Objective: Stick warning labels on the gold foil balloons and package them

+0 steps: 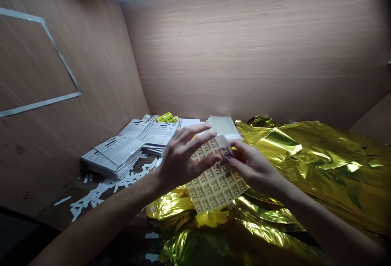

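A sheet of small printed stickers (210, 190) hangs tilted in front of me, covered in rows of little marks. My right hand (255, 166) pinches its right edge between thumb and fingers. Over the sheet's upper left part reaches my left hand (186, 154), its fingers stretched out and its thumb apart from them, near the stickers. That hand hides some of the sheet; whether its thumb touches the paper I cannot tell. Shiny gold foil (189, 237) lies crumpled beneath the sheet.
Stacks of white printed cards (119, 152) stand at the left, with a yellow label roll (166, 117) behind them. White paper scraps (100, 192) litter the dark surface. Clear plastic sleeves (224, 125) lie at the back. More gold foil (330, 164) spreads right. Wooden walls (244, 54) enclose the space.
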Motion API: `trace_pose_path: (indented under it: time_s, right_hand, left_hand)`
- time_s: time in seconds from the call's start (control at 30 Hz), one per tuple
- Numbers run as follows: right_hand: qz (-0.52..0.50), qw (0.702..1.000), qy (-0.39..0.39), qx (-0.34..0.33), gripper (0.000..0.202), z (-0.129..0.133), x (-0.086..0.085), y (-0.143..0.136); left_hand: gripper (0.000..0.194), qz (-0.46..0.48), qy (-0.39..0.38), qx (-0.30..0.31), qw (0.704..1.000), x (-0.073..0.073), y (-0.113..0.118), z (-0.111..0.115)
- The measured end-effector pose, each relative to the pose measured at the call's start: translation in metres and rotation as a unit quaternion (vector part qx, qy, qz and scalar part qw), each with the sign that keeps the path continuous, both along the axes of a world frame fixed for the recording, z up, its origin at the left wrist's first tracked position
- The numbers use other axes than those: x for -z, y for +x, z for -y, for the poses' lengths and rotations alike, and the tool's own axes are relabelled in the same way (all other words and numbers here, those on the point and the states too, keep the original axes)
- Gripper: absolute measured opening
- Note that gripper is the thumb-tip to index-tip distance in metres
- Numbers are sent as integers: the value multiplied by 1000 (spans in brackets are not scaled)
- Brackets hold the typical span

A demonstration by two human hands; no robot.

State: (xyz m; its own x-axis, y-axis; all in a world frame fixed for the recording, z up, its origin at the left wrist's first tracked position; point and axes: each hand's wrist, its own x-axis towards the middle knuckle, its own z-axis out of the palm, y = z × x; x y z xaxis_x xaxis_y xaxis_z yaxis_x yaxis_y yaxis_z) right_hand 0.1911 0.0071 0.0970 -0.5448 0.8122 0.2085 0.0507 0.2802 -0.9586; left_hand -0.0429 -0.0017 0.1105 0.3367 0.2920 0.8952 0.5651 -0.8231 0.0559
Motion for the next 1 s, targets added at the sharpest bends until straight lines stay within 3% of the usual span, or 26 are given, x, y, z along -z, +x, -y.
trace_pose_path:
  time_s: [0.07,0.2,0.33,0.4,0.43,0.67,0.8,1.0]
  right_hand:
    - [28,998,52,10,24,9,2,-5]
    - [119,971,199,65,28,20,-4,-6]
    - [138,880,423,166,45,26,-13,-9]
    - [136,839,500,166,41,27,-14,-11]
    - [134,832,517,151,36,27,-14,-12]
    - [65,871,472,117,14,24,-9,-12]
    - [67,861,485,137,9,25,-9,-13]
    - [104,848,498,147,7,27,-6,-18]
  left_hand:
    - [39,-19,-8,-16,1000,0,2,1]
    - [17,16,-57,1,998,3,1,3]
    - [8,42,-78,26,996,4,2,10]
    - [7,50,-86,47,994,5,4,13]
    - [7,54,-94,60,992,5,5,15]
    - [10,80,-162,108,978,4,10,23]
    - [16,80,-183,110,974,6,9,25]
    - [7,99,-173,120,973,15,5,21]
